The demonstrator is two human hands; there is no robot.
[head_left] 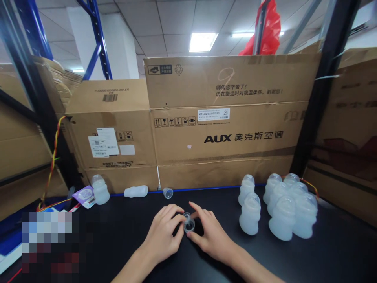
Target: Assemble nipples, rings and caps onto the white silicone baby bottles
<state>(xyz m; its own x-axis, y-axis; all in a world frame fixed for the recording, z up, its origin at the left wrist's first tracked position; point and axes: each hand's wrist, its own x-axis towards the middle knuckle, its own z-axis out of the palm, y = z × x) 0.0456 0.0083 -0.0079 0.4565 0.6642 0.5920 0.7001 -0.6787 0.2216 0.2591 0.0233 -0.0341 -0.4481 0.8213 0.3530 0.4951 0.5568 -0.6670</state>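
Both hands meet at the middle of the black table (123, 224). My left hand (163, 232) and my right hand (210, 234) pinch a small clear ring-shaped cap (188, 224) between their fingertips. The fingers of both hands are curled around it. To the right stands a cluster of several translucent white bottles with domed caps (284, 208). A lone capped bottle (100, 189) stands at the back left, another bottle (136, 191) lies on its side next to it, and a small clear cup (167, 192) rests behind my hands.
Large cardboard boxes (224, 118) wall off the back of the table. Blue and black rack posts (321, 90) rise at both sides. A small purple-and-white packet (84, 195) lies at the back left, near red and yellow wires (54, 157).
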